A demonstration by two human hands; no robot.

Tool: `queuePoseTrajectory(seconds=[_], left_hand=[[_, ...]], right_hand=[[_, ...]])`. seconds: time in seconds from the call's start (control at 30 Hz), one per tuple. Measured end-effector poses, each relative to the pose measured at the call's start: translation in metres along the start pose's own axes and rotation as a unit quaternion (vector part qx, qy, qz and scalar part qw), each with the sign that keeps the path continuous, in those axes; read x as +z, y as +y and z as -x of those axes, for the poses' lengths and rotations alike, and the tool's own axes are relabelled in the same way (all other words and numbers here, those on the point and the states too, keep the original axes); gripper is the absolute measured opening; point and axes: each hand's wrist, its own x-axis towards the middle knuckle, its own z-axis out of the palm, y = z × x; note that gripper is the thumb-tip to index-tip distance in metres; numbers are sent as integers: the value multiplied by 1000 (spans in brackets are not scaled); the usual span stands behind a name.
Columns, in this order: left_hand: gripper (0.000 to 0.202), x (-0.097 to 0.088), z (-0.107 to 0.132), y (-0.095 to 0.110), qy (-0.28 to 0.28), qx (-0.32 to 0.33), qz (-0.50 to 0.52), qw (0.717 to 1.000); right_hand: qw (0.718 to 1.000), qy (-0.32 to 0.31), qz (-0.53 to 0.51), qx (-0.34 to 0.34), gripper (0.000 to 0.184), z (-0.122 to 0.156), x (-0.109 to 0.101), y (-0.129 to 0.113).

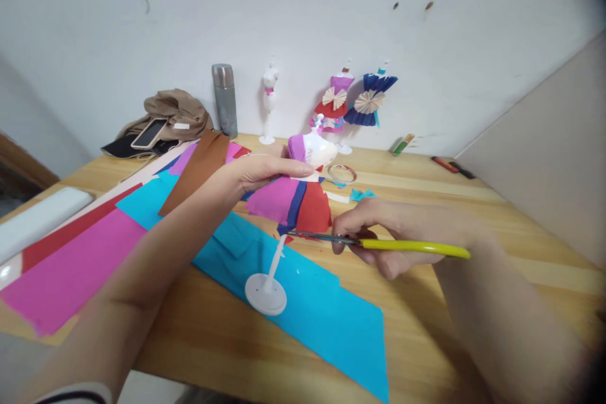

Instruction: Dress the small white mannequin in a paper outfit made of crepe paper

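Note:
My left hand [265, 170] grips the waist of a small white mannequin [316, 150] that leans over the table on its round stand [266, 293]. The mannequin wears a paper skirt [293, 202] in pink, blue and red. My right hand [379, 227] is closed on yellow-handled scissors [411, 246]. The scissor blades reach left to the lower hem of the skirt, just above the stand's thin post.
Blue [322, 309], pink [71, 271], red and brown [199, 167] paper sheets cover the wooden table [511, 221]. At the back wall stand a grey flask [225, 100], a bare mannequin [269, 101] and two dressed mannequins [353, 101]. A tape roll [341, 172], a phone [149, 132] on cloth, and pens [452, 166] lie about.

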Motion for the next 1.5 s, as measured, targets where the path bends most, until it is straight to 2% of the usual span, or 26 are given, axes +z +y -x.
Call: queuePoseTrajectory(seconds=[0.17,0.33,0.63,1.03,1.3,1.5], left_hand=[[45,-2,0,-2,3,-20,0,1000],[47,-3,-1,-3,4,-8,-12,1000],[40,-1,0,-1,7,-5,-3,1000],[48,-5,-2,-5,3,-26,20,999],[50,-7,-3,-5,-5,-25,19,999],[47,-7,-2,-5,6,-22,17,1000]], right_hand=[[1000,11,6,-2,33,-1,1,2],[1000,13,1,16,28,1,1,3],[1000,10,13,19,31,1,0,-4],[998,9,0,55,33,1,0,-5],[999,8,-12,52,42,1,-1,-2],[999,19,-25,42,62,0,0,2]])
